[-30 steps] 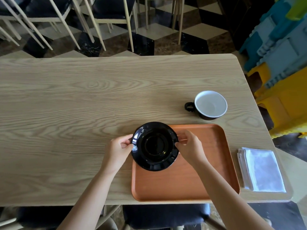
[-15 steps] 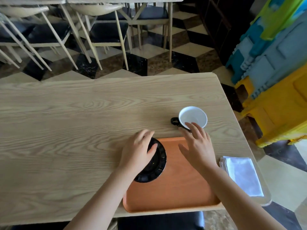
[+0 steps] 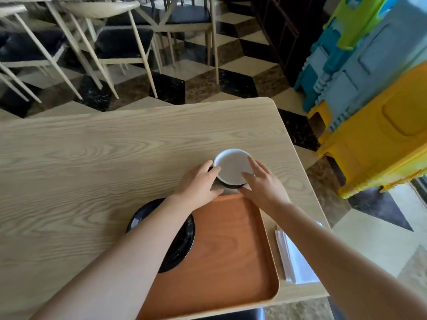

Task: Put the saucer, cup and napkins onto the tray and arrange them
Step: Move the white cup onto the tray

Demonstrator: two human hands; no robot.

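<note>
A white-lined dark cup (image 3: 231, 168) stands on the wooden table (image 3: 92, 158), just beyond the far edge of the orange tray (image 3: 231, 250). My left hand (image 3: 198, 185) is against its left side, covering the handle. My right hand (image 3: 263, 188) touches its right rim, with the fingers spread. The black saucer (image 3: 182, 245) lies over the tray's left edge, partly on the table and largely hidden by my left forearm. A stack of white napkins (image 3: 293, 257) lies on the table right of the tray, partly under my right forearm.
The table's right edge runs close behind the napkins. Stacked blue, green and yellow plastic stools (image 3: 369, 100) stand to the right of the table. Chairs with dark seats (image 3: 124, 40) stand on the chequered floor beyond the far edge.
Both hands let go of the saucer, which stays on the tray's left edge. They moved forward to the cup and now flank it. The view has tilted up.
</note>
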